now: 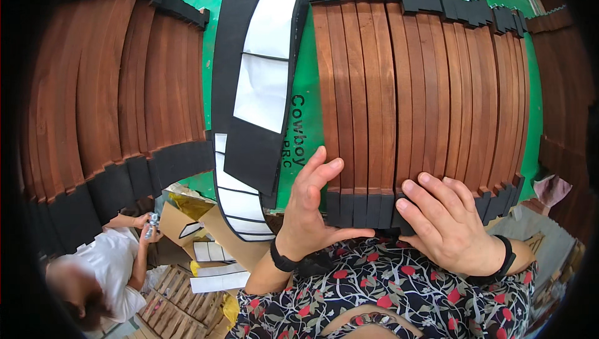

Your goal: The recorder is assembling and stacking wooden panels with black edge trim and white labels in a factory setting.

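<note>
Right hand (454, 230), fingers slightly spread, rests on matte black blocky end pieces (359, 210); left hand (302, 221), thumb spread from fingers, at near-left corner. Narrow brown wood-grained slats (409, 102) lie side by side on green tabletop (313, 77).

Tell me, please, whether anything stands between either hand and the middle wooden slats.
Nothing visible does: the right hand lies over the black near ends of the wooden slats, and the left hand is at their near left corner. The black strip with white panels lies off to the left, not between them.
</note>
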Motion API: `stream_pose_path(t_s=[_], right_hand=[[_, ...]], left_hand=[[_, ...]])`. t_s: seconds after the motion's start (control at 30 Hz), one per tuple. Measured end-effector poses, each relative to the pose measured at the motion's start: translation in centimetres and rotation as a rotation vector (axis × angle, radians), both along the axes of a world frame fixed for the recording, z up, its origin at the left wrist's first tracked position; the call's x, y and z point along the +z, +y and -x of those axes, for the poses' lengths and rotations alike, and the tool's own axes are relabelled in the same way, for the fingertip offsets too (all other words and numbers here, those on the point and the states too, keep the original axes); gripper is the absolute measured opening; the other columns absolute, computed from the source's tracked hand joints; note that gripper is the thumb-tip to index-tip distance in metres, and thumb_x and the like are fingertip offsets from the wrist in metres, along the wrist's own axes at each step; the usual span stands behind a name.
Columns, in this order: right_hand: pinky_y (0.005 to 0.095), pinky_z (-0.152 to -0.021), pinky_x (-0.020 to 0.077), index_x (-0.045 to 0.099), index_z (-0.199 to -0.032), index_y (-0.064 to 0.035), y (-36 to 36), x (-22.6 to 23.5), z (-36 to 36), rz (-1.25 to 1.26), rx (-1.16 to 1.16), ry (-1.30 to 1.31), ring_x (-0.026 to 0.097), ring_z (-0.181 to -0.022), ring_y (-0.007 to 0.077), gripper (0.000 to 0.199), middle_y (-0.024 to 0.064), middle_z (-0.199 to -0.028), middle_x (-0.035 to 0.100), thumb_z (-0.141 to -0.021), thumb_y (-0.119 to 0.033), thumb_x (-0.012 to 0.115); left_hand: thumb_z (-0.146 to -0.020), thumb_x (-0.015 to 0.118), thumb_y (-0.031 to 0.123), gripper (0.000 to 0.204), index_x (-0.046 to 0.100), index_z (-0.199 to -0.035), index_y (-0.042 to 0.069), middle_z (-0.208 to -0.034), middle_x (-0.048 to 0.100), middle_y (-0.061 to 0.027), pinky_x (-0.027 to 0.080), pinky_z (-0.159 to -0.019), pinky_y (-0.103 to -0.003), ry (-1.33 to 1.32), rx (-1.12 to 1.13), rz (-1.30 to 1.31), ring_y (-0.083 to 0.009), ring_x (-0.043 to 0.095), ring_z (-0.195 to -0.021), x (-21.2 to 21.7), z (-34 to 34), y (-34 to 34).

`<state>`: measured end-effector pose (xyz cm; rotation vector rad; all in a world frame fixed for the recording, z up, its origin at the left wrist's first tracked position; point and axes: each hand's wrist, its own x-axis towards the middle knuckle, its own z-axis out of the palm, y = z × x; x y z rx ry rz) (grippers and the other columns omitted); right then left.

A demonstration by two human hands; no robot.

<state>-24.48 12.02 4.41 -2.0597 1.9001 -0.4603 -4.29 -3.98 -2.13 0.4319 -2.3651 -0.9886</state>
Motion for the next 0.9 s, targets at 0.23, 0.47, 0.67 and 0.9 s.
stream_pose_path(t_s=[0.23, 0.47, 0.67, 0.9], right_hand=[[0.0443, -0.101, 0.0377, 0.062, -0.123, -0.0094, -0.2, 0.0, 0.1, -0.001, 0.028, 0.005, 0.051, -0.124, 0.029, 0.046, 0.0098, -0.127, 0.059, -0.079, -0.021, 0.068], [0.0464, -0.103, 0.0369, 0.06, -0.126, -0.0088, -0.1, -0.2, 0.2, 0.003, 0.012, -0.055, 0.049, -0.125, 0.0311, 0.054, 0.0125, -0.129, 0.057, -0.076, -0.025, 0.072], [0.0486, -0.104, 0.0358, 0.056, -0.129, -0.0047, 0.4, 0.2, 0.5, 0.002, 0.0, -0.071, 0.047, -0.128, 0.0331, 0.071, 0.0178, -0.135, 0.052, -0.068, -0.035, 0.077], [0.0506, -0.104, 0.0357, 0.057, -0.127, -0.0025, 0.3, 1.3, 1.2, -0.001, -0.02, -0.133, 0.047, -0.128, 0.034, 0.069, 0.0172, -0.134, 0.052, -0.068, -0.033, 0.077]], left_hand=[[-0.057, 0.09, 0.043, 0.121, 0.016, -0.149, 0.018, -0.118, 0.061, -0.0093, 0.043, -0.103, -0.053, 0.015, -0.023, 0.024, -0.0448, 0.043, -0.13, -0.6, -0.1, 0.0], [-0.056, 0.09, 0.047, 0.124, 0.014, -0.15, 0.019, -0.12, 0.059, -0.0101, 0.04, -0.103, -0.054, -0.03, -0.031, 0.067, -0.0443, 0.045, -0.129, 0.0, 0.0, -0.3], [-0.055, 0.09, 0.05, 0.133, 0.005, -0.153, 0.021, -0.133, 0.049, -0.0122, 0.037, -0.103, -0.057, 0.024, -0.031, 0.031, -0.0422, 0.044, -0.131, -0.3, -0.3, -0.5], [-0.054, 0.091, 0.042, 0.105, 0.039, -0.141, 0.015, -0.135, 0.046, -0.0131, 0.039, -0.103, -0.055, -0.11, 0.0, 0.111, -0.0415, 0.045, -0.13, 1.4, -0.2, -0.9]])
